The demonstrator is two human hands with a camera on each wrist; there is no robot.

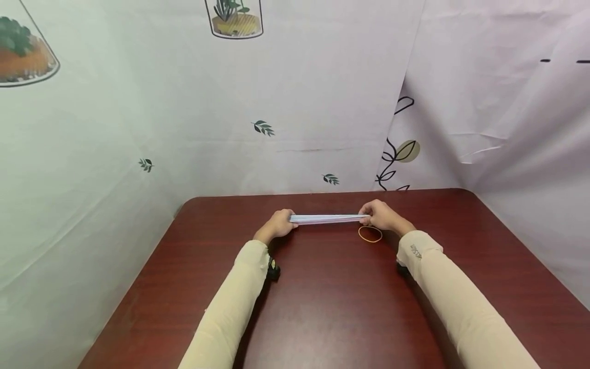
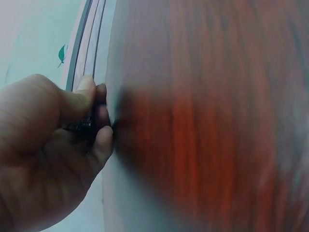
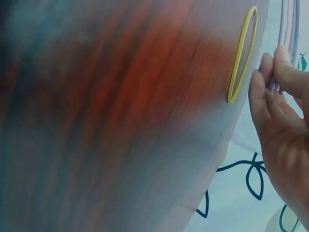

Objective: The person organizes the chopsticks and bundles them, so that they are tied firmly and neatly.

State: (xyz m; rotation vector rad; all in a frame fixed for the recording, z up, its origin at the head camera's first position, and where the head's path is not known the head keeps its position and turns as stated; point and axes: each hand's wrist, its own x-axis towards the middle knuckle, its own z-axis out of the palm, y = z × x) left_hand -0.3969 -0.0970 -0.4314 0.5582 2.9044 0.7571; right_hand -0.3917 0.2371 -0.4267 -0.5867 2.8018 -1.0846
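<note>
A bundle of long, thin pale straws (image 1: 327, 219), bluish-white with some pinkish ones, stretches sideways between both hands near the table's far edge. Its left end is gripped by the left hand (image 1: 280, 222), thumb over the straws and fingers curled beneath in the left wrist view. At the other end the right hand (image 1: 380, 215) pinches the straws between thumb and fingertips; their tips show below the thumb (image 3: 285, 72) in the right wrist view. A yellow rubber band (image 1: 370, 234) lies on the table as a loose loop, just below the right hand.
The dark red-brown wooden table (image 1: 341, 297) has rounded far corners. Right behind it hangs a pale cloth backdrop (image 1: 313, 92) with printed leaves and plant jars, which also covers both sides. A small black device (image 1: 273, 269) sits under the left sleeve's cuff.
</note>
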